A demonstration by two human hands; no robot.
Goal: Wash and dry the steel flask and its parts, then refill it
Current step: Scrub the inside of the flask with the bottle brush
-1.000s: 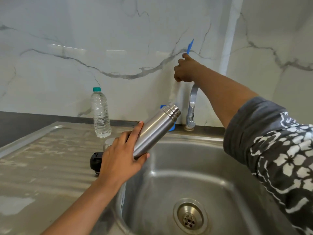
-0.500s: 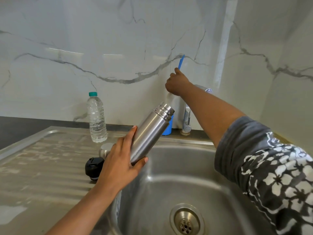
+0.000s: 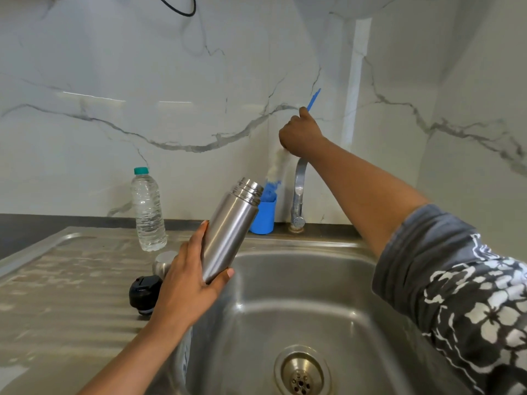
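Gripping the steel flask (image 3: pixel 231 229) near its base with the left hand (image 3: pixel 188 283), index finger laid straight up the side, thumb hooked round the bottom end. Angled in from the lower left on a bare forearm (image 3: pixel 128 352), back of the hand to the camera. Over on the right, reaching long and high with the right arm (image 3: pixel 365 195), patterned sleeve (image 3: pixel 456 280) bunched above the elbow. Clenching the right hand (image 3: pixel 299 135) in a tight fist round the brush (image 3: pixel 313 99), knuckles toward the wall. Holding both hands well apart, the right one higher.
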